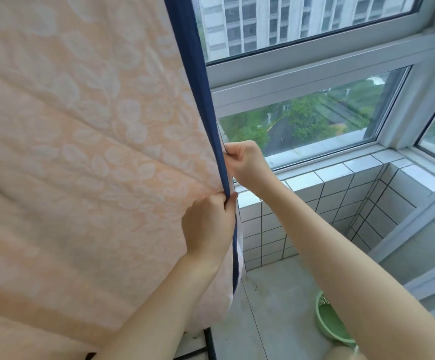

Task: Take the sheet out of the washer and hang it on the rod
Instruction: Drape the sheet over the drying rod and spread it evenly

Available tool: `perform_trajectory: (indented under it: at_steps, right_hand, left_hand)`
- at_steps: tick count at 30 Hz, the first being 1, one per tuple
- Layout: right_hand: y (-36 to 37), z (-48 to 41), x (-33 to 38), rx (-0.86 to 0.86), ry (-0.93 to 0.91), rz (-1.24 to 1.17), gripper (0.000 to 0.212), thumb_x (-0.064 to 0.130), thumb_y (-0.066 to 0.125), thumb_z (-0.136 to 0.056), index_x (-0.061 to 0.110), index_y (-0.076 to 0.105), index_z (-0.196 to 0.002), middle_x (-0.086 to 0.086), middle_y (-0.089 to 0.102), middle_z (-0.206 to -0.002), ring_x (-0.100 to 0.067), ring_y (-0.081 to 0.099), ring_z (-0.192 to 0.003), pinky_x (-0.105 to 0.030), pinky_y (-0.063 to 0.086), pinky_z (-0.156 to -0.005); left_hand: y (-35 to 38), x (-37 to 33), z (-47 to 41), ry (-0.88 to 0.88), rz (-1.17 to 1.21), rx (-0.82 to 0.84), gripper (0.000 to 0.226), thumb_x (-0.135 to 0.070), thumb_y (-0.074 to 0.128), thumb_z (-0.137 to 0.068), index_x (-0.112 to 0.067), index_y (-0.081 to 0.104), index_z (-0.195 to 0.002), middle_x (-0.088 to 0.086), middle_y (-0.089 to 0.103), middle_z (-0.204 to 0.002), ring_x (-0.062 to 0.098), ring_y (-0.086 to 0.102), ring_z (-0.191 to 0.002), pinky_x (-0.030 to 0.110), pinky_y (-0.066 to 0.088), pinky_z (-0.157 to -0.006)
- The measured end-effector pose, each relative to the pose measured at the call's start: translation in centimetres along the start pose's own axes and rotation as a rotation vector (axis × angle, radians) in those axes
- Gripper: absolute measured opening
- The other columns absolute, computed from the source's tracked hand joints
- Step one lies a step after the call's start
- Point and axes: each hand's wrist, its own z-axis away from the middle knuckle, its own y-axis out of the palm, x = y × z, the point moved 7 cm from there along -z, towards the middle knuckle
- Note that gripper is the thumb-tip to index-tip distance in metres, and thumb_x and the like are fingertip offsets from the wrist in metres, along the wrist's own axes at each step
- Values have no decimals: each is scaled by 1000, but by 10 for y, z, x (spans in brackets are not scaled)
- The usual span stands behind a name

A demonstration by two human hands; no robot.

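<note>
The big peach sheet (81, 126) hung down in front of the window (315, 120) and filled most of the view. It was out of the washer, so that part looked done. The rod was up out of sight, so I cannot tell how well the sheet sat on it.

Both hands were on the blue edge (200, 87) of the sheet. The left hand (208, 222) pinched it low down. The right hand (245, 162) pinched it just above. It looked like the last bit of the job, pulling the edge straight and flat.

A green basin (330, 323) sat on the floor, near the tiled wall (302, 203).
</note>
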Motion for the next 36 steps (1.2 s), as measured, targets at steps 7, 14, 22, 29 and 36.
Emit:
perform_trajectory:
  at_steps: [7,14,22,29,36]
  right_hand:
    - [-19,21,-16,37,111,-39,47,12,59,-94,0,36,-55,-2,25,-58,-12,20,-54,-24,17,-49]
    - [-15,19,26,72,3,-13,50,13,58,-96,15,31,-53,-2,24,-58,-14,20,-56,-26,17,-51]
    - [-36,10,89,21,-44,-139,37,5,62,-92,16,57,-127,-5,71,-108,-17,67,-102,-29,53,-91]
    - [-40,-22,173,-125,-146,-164,32,15,59,-94,26,48,-122,3,63,-108,-13,67,-88,-24,56,-73]
    - [-45,-32,204,-324,-191,-67,15,23,60,-94,27,52,-106,16,62,-96,-7,64,-79,-15,47,-58]
  left_hand:
    - [-10,-21,-7,150,-152,-6,41,-42,44,-98,-17,62,-71,1,65,-65,26,60,-61,32,49,-55]
    - [29,13,17,-12,-319,319,41,-44,30,-103,-18,61,-95,0,65,-90,24,62,-84,29,38,-62]
    - [-74,-21,2,88,16,23,34,-47,47,-96,-23,72,-93,-8,72,-81,12,65,-70,27,53,-68]
    - [-230,-79,-34,592,-101,-611,18,-19,66,-87,-9,75,-98,6,74,-87,19,67,-82,24,51,-75]
    - [-294,-82,-82,728,-272,-652,26,-16,60,-92,-9,69,-115,1,67,-111,19,58,-106,33,49,-94]
